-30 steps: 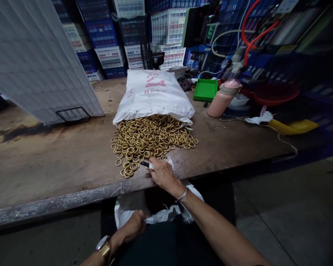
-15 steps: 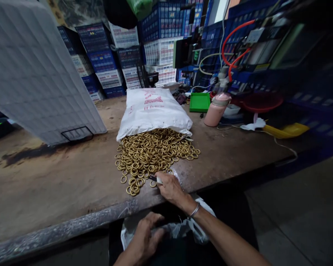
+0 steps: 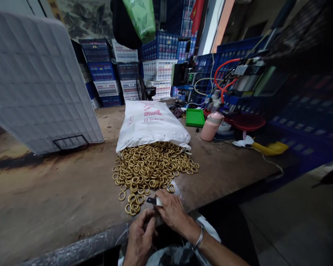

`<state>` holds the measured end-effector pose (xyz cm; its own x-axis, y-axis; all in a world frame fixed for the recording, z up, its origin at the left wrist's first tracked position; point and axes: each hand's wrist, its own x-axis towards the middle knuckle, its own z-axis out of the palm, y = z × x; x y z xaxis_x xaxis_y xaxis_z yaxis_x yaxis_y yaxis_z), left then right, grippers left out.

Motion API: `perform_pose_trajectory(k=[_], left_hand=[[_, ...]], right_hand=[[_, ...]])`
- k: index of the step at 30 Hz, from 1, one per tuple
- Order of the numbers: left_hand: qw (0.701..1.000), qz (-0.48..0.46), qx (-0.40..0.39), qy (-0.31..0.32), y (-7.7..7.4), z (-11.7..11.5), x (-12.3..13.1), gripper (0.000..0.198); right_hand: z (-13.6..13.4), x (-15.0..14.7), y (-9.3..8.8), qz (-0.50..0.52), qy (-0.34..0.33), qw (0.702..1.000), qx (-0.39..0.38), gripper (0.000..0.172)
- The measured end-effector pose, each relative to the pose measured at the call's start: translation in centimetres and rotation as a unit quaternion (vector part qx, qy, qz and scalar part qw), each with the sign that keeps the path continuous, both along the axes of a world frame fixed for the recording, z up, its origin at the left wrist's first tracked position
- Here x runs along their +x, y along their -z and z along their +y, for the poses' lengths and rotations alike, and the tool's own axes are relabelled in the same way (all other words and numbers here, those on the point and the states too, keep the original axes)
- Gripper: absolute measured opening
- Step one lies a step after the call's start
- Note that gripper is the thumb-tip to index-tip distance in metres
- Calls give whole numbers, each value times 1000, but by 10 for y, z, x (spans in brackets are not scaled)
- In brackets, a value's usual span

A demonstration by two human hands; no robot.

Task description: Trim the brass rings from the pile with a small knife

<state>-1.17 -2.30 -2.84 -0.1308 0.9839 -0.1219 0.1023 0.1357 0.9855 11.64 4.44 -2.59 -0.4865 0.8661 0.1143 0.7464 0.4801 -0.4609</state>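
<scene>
A person's right hand [image 3: 173, 210], a metal bracelet [image 3: 200, 238] at its wrist, gripped a small knife [image 3: 155, 201] with a dark blade and white handle at the front of a worn brown desk [image 3: 80, 195]. The left hand [image 3: 141, 236] was curled at the desk's edge, just beside the right; whether its fingers held anything could not be told. Ahead of both, a heap of brass-coloured rings [image 3: 150, 166] spread from the mouth of a white sack [image 3: 154, 125] printed in red, with a few loose rings [image 3: 133, 204] near the knife's tip. A pink bottle [image 3: 211, 127] and a green tray [image 3: 195, 117] sat to the sack's right, while blue and white crates [image 3: 102, 70] stood stacked behind the desk.
</scene>
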Motion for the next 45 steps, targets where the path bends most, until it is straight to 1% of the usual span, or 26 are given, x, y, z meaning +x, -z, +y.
perform_pose_trajectory(k=[3,6,7,9,11,12,14,16,18,19,20,21,24,25,27,29,31,35,38,39,41,42,45], left_hand=[[1000,-9,14,-18,10,7,-1,25],[997,24,54,-39,19,15,-3,25],[995,46,77,-47,20,17,-4,24],[985,98,134,-51,18,20,-4,22],[970,148,191,-33,13,22,-5,23],[962,168,213,-14,9,23,-5,23],[951,190,245,19,1,24,-5,25],[948,194,249,37,-5,25,-6,23],[954,183,231,49,-9,25,-6,19],[960,172,213,54,-10,25,-6,17],[968,157,189,58,-12,23,-5,16],[975,138,163,58,-13,22,-4,15],[993,55,99,42,-17,19,2,15],[996,20,76,37,-19,18,4,16],[998,-44,10,33,-23,17,8,21],[994,-91,-59,32,-26,16,11,27],[987,-124,-96,40,-28,15,11,31],[977,-178,-93,71,-26,13,9,32],[971,-207,-101,66,-26,12,9,29],[969,-215,-106,60,-27,13,10,29],[967,-224,-111,49,-28,13,10,29],[967,-227,-111,45,-27,13,11,29],[969,-223,-104,39,-25,14,10,31]], right_hand=[[1,0,-4,9,22,1000,-12,23],[5,0,-9,43,26,998,-35,24],[6,0,-10,60,25,997,-46,24],[11,0,-12,100,42,991,-77,17],[15,-1,-14,152,79,978,-117,8],[17,-2,-16,183,99,968,-142,8],[18,-2,-19,255,111,940,-198,7],[16,-2,-22,322,105,895,-290,5],[13,-1,-24,358,103,843,-388,6],[11,0,-25,364,105,827,-415,9],[10,0,-26,363,107,825,-419,11],[8,0,-27,360,107,836,-400,14],[5,1,-30,333,86,893,-290,15],[4,1,-30,319,79,906,-267,14],[3,1,-30,290,79,921,-250,13],[1,1,-28,271,87,927,-243,13],[-1,2,-26,266,90,930,-238,14],[-3,3,-25,277,66,921,-266,18],[-2,5,-26,281,56,919,-272,24],[-2,6,-26,276,61,923,-261,26],[-2,9,-26,246,70,942,-218,26],[-3,10,-25,222,61,954,-194,24],[-7,13,-23,137,-3,980,-146,16]])
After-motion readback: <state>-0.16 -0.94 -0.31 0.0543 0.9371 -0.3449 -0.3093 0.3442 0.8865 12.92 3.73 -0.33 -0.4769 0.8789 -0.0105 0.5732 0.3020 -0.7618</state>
